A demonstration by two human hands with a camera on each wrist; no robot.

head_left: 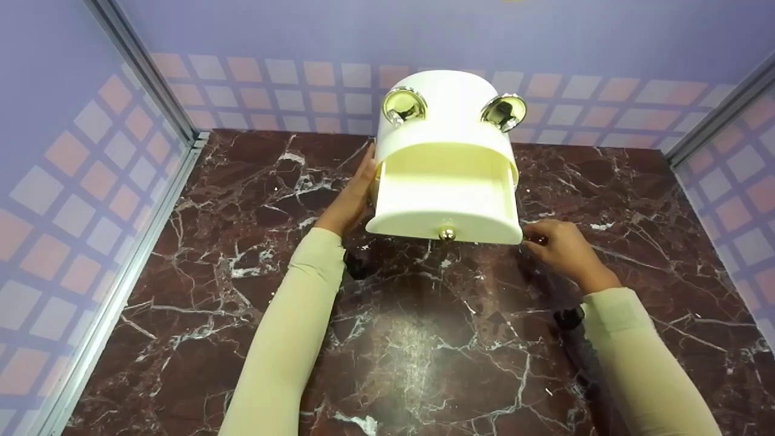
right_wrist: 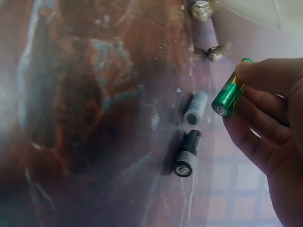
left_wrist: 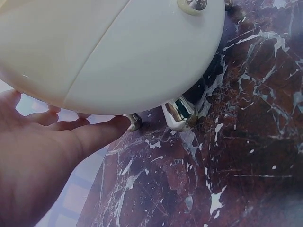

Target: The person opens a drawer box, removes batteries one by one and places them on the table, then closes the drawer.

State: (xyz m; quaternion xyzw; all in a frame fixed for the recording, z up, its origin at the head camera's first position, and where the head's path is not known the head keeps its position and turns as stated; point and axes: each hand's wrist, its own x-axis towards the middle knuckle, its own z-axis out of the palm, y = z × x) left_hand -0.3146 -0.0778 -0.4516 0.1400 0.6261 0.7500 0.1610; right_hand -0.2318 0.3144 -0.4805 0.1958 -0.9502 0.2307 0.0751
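Note:
A white rounded box (head_left: 445, 91) with two shiny gold round ornaments (head_left: 404, 106) on top stands in the head view. Its drawer (head_left: 412, 225) is pulled out, with a gold ball knob (head_left: 447, 234) on the front. My left hand (head_left: 351, 203) rests against the box's left side; its thumb (left_wrist: 102, 137) lies straight along the lower edge. To the right of the drawer front, my right hand (head_left: 563, 248) pinches a green battery (right_wrist: 229, 92) between thumb and fingers. A light-coloured battery (right_wrist: 195, 109) and a black-and-grey battery (right_wrist: 188, 153) lie close by.
Metallic feet (left_wrist: 177, 113) show beneath the box. It stands on a dark red marbled tabletop (head_left: 399, 339). Behind it rises a lilac wall (head_left: 272, 30) with a band of coloured squares, and side panels (head_left: 60, 181) flank the table.

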